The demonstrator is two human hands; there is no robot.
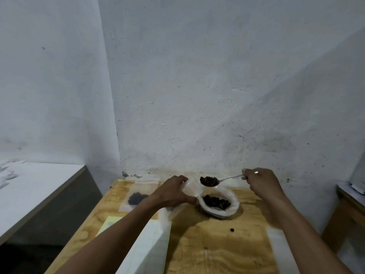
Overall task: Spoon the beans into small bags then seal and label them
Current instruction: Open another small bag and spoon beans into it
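The beans (216, 202) are small, dark brown and roundish, heaped in a clear plastic container (234, 202) that stands toward the far end of the wooden surface (217, 250), close to the white wall (197, 86). A further heap of them fills the bowl of a metal spoon (209, 181), which is held level just above the container's far rim. The right hand (260, 181) pinches the end of the spoon's handle between thumb and curled fingers. The left hand (173, 191) grips the mouth of a thin, clear small bag (190, 187) just left of the spoon, fingers curled over its top edge and thumb underneath; the plastic is so transparent that its outline is hard to trace. A filled bag (138, 196) lies flat on the surface further left, with a dark cluster of beans showing through its cloudy plastic. One stray bean (232, 230) sits alone on the wood nearer the person, well apart from the container. Pale sheets (150, 252), white and yellowish, lie under the left forearm, and another pale strip (280, 252) lies along the right edge of the surface
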